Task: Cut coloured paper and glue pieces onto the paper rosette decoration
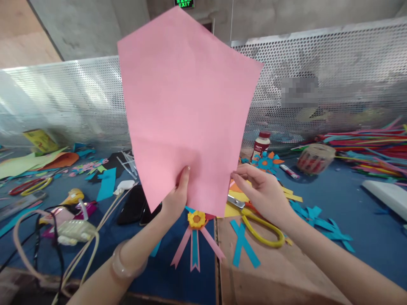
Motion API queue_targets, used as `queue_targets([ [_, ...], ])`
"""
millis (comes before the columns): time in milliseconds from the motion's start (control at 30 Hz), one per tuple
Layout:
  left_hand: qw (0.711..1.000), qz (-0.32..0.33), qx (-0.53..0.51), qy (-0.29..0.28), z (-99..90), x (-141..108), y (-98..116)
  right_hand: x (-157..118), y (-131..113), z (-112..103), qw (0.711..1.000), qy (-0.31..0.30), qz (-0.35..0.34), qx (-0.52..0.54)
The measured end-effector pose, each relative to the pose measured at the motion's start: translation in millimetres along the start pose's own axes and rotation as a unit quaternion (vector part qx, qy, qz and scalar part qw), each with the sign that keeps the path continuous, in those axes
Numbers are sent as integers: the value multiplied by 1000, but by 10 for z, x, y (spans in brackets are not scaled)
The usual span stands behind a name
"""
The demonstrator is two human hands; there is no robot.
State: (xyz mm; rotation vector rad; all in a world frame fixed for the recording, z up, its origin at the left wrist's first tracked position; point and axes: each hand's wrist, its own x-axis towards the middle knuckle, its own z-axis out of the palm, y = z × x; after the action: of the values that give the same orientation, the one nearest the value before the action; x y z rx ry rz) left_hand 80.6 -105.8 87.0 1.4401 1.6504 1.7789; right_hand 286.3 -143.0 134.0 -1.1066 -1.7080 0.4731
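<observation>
A pink paper sheet (190, 97) stands raised at upper centre, its lower edge gripped by the left hand (176, 198), its lower-right edge pinched between the right hand's (265, 192) fingers. Beneath, a yellow flower (196, 219) and scissors (246, 212) lie on the bench (337, 195).

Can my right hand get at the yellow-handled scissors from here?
Probably yes: your right hand is near the scissors, and nothing seems to cover their yellow part. It pinches the pink paper by its edge, so should likely let go first.
</observation>
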Motion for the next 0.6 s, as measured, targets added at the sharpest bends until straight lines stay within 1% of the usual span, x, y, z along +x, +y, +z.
queue_targets([
  [200, 999, -33, -14, -13, -7, -10, 41, 5, -24, 10, 997, 26, -40, -63],
  [300, 999, -47, -11, -12, -12, -18, 54, 17, -12, 25, 995, 24, -75, -62],
  [500, 999, -26, -14, -21, -14, -32, 100, 40, 17, 41, 990, 12, -130, -51],
  [600, 999, -33, -23, -29, -18, -35, 120, 37, 18, 44, 991, 0, -126, -43],
])
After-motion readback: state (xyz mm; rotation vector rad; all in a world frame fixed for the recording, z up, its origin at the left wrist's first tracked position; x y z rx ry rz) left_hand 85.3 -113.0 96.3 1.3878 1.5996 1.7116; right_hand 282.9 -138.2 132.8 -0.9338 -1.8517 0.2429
